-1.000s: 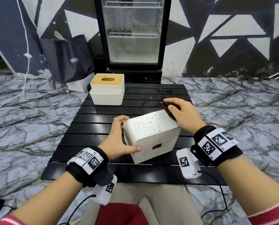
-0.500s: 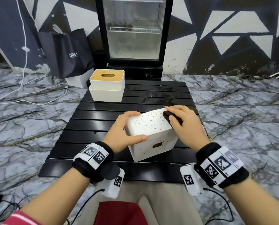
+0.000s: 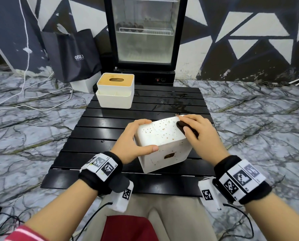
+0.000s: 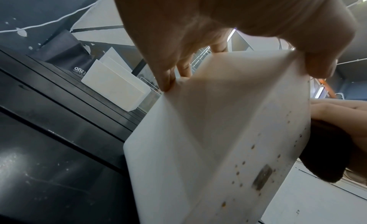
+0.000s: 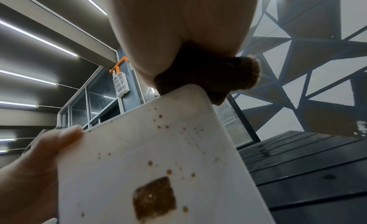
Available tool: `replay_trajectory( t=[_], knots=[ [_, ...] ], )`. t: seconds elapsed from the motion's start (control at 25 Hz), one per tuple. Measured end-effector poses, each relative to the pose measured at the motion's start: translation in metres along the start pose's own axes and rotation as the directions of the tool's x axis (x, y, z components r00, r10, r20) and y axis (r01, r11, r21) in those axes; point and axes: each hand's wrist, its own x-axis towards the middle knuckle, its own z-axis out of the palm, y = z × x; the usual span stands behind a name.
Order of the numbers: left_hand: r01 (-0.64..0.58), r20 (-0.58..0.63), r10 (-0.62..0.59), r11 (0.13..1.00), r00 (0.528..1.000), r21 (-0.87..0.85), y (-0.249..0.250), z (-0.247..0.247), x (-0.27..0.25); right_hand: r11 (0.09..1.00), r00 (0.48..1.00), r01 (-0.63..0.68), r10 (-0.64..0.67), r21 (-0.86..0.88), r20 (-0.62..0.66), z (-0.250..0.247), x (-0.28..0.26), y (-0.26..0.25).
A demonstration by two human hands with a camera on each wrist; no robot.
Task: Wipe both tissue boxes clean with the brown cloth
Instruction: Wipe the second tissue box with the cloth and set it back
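The speckled white tissue box (image 3: 162, 143), tipped on the black slatted bench (image 3: 110, 122) at centre frame, is looking rigid, light and smooth, so the left hand (image 3: 134, 141) is clasping its left corner while the right hand (image 3: 201, 134) is pressing the soft brown cloth (image 3: 184, 127) against its upper right edge.

Hidden and cut off
The right hand (image 3: 200, 134) covers most of the brown cloth (image 3: 183, 127); the bag's (image 3: 75, 54) lettering is partly cut off.

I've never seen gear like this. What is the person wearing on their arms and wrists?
Both hands, left hand and right hand, are bare. Each wrist has a black band carrying white blocks with black square code markings, a white camera unit beneath, and a thin black cable. Red-and-white striped sleeves show at the elbows.
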Motion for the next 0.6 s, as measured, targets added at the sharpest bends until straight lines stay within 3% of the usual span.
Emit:
replay_trajectory(
  t=[0.12,0.24,0.36,0.52,0.6],
  knots=[
    [-0.002,0.009,0.002,1.0,1.0,-0.015,0.001,-0.001,0.0,1.0,0.998,-0.016,0.017,-0.021,0.065,-0.003,0.009,0.001],
    [-0.002,0.005,0.002,1.0,1.0,-0.022,0.001,0.0,0.0,0.987,0.993,-0.035,0.052,-0.155,0.103,0.003,0.028,-0.008],
    [-0.009,-0.01,0.009,1.0,1.0,-0.002,0.0,0.001,0.001,0.943,0.991,0.063,-0.02,-0.327,0.132,0.015,0.029,-0.026],
    [-0.022,-0.021,0.022,1.0,1.0,-0.007,-0.001,0.002,0.001,0.937,0.977,0.202,-0.172,-0.283,0.127,0.016,0.006,-0.032],
    [-0.028,-0.019,0.028,1.0,0.999,-0.012,-0.001,0.001,0.0,0.948,0.98,0.173,-0.138,-0.267,0.146,0.008,0.008,-0.025]
  ],
)
